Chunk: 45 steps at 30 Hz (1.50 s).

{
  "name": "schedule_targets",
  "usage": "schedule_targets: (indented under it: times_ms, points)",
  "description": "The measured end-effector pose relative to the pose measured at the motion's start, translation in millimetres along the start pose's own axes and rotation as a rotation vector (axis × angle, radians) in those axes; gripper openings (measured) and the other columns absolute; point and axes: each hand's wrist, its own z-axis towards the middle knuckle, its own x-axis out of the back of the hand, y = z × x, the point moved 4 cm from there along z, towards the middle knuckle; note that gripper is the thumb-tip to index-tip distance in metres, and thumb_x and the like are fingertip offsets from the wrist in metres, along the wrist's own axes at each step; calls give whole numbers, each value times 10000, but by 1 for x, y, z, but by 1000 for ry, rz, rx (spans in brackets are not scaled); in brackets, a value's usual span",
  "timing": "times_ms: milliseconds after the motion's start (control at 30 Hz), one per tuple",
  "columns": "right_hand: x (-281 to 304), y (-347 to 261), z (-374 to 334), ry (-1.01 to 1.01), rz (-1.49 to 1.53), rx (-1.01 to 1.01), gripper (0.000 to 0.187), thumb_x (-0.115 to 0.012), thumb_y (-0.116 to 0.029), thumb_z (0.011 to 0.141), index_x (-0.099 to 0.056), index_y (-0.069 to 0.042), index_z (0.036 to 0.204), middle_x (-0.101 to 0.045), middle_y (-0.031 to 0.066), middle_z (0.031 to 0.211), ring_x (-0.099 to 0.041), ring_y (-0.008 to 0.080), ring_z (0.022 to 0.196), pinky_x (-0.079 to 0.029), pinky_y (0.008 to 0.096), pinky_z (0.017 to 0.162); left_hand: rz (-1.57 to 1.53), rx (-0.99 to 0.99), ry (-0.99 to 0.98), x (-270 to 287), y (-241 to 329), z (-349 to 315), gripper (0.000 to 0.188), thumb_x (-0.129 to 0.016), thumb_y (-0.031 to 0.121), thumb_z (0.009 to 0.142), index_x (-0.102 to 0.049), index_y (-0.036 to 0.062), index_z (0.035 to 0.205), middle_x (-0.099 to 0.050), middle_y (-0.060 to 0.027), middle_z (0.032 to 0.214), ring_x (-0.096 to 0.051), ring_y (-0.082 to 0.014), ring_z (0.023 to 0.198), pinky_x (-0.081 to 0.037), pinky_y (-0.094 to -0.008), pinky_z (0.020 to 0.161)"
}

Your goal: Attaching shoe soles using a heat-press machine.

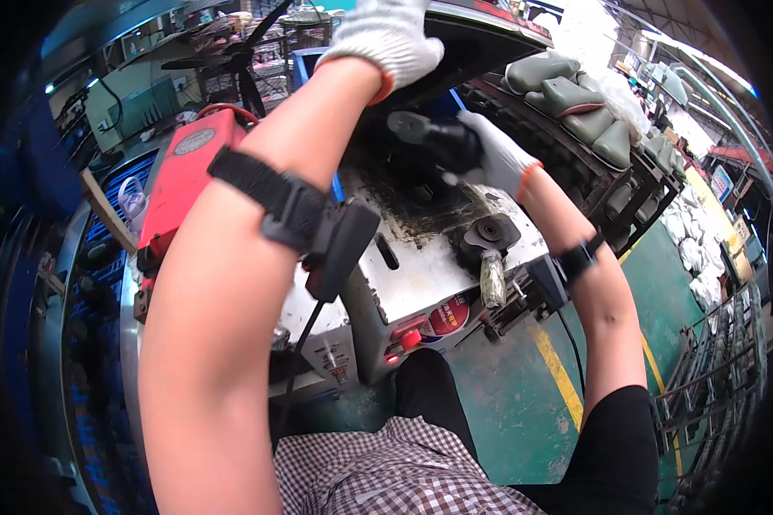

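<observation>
At the upper edge, my left hand (386, 43) in a white knitted glove reaches up beside a dark, flat machine hood (481, 39). Its thumb points right; the fingertips run out of the picture, so its hold is hidden. My right hand (502, 159), gloved too, closes round the right end of a glossy black shoe-shaped piece (442, 142) below the hood. The piece lies over the stained metal top of a machine (429, 249), its exact kind hard to make out. Nearer me, a round dark fitting (489, 232) with a tape-wrapped handle (492, 279) sits at the machine's right edge.
Left of my left forearm stands a red machine housing (193, 167). A rack at the right holds several olive-green shoe forms (567, 99). A red knob (410, 338) is on the machine's front. Wire racks (721, 369) stand at the far right on the green floor (507, 386).
</observation>
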Motion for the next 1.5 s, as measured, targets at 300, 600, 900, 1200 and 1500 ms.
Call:
schedule_targets:
  times_ms: [300, 600, 900, 1200, 1500]
  points:
    - [-70, 46, -173, -292, 132, 296, 756, -540, -498, 1037, -393, -13, 1599, -636, 170, 1419, -697, 252, 1201, -586, 385, 956, -1216, 856, -37, 103, 67, -253, 850, -663, 349, 1049, -199, -59, 1634, -535, -100, 1486, -537, -197, 1347, -394, -354, 1192]
    - [-256, 100, -234, -1003, -549, 768, 1088, -753, -572, 906, -274, 66, 1645, -482, 233, 1591, -474, 318, 1477, -380, 428, 1202, -1622, 1190, 832, 252, 99, -402, 509, -652, 193, 934, -579, 8, 1403, -695, -132, 1280, -697, -236, 1169, -561, -398, 1049]
    - [-269, 139, -185, -189, -841, 1144, 448, -600, 18, 945, -653, -2, 1390, -641, 167, 1374, -560, 333, 1343, -405, 428, 1159, -174, 1622, 1000, 435, -28, -638, 543, -789, 161, 772, -641, 32, 1278, -689, -82, 1131, -666, -228, 999, -534, -354, 939]
    - [-273, 164, -156, -87, -832, 1087, 287, -532, 19, 1031, -692, 57, 1266, -692, 176, 1240, -657, 277, 1174, -486, 372, 1066, 711, 1886, 258, 534, -166, -769, 1000, -792, 353, 797, -351, 19, 1630, -562, -228, 1526, -539, -390, 1408, -430, -447, 1160]
    - [-271, 171, -151, 18, -732, 963, 267, -563, -2, 1038, -701, 62, 1257, -726, 158, 1186, -677, 255, 1120, -488, 371, 1054, 959, 1541, -49, 480, -121, -717, 645, -622, 309, 945, -490, 98, 1540, -500, -224, 1574, -491, -436, 1432, -412, -499, 1180]
